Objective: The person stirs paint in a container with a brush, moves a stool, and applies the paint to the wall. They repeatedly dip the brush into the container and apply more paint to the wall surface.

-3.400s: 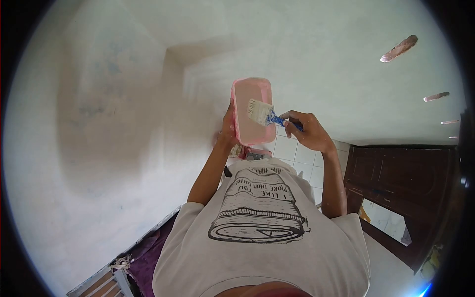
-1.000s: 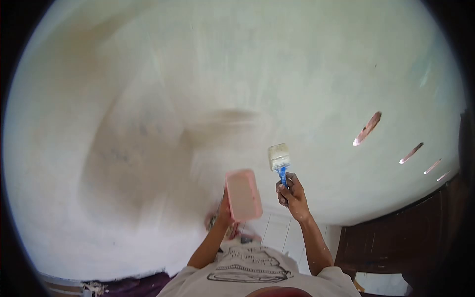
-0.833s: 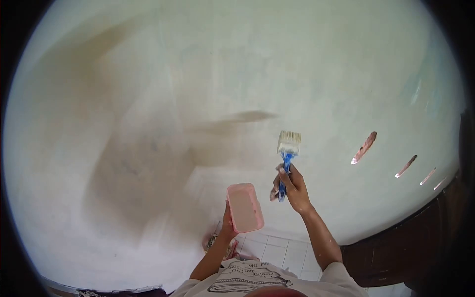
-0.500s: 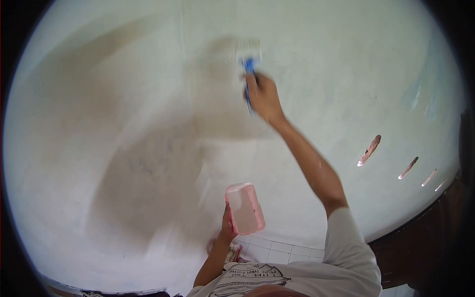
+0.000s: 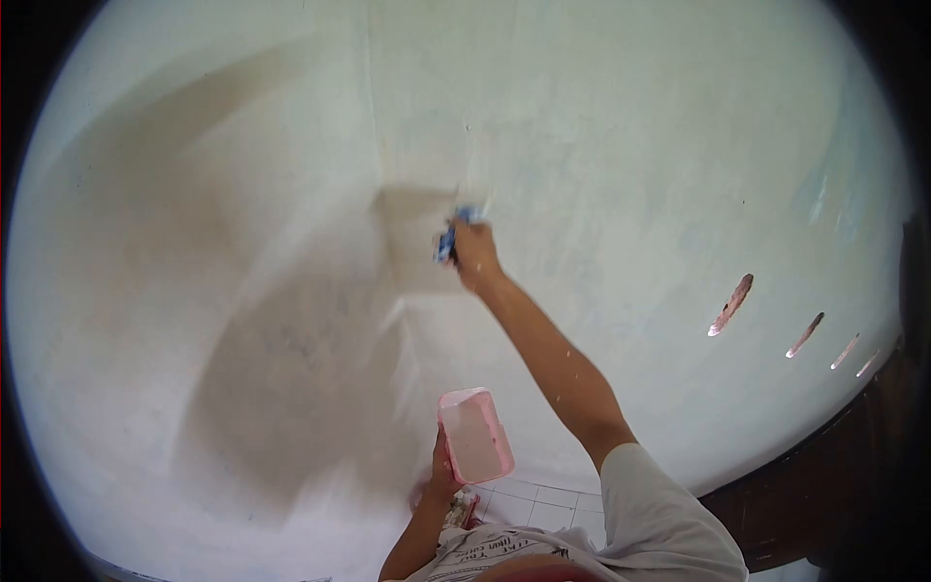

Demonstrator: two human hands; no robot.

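Observation:
My right hand (image 5: 475,254) is closed round the blue handle of a paintbrush (image 5: 467,213), smeared by motion. Its pale bristles are against the whitish wall (image 5: 621,165), just right of the corner line. Lower down, my left hand (image 5: 443,464) grips a pink plastic tub (image 5: 506,456) by its left side. Pale, milky paint (image 5: 473,436) lies inside the tub, and whitish smears mark its rim. White specks dot my right forearm.
Several slanted gouges, one of them a long reddish gouge (image 5: 731,306), cut the wall at right. Dark brown furniture (image 5: 805,475) stands low right. White floor tiles (image 5: 524,500) show below the tub. Large shadows fall across the left wall (image 5: 126,320).
My right hand has swept the paintbrush down and slightly left along the wall. The tub in my left hand sits a little lower in view, and the view itself has shifted slightly.

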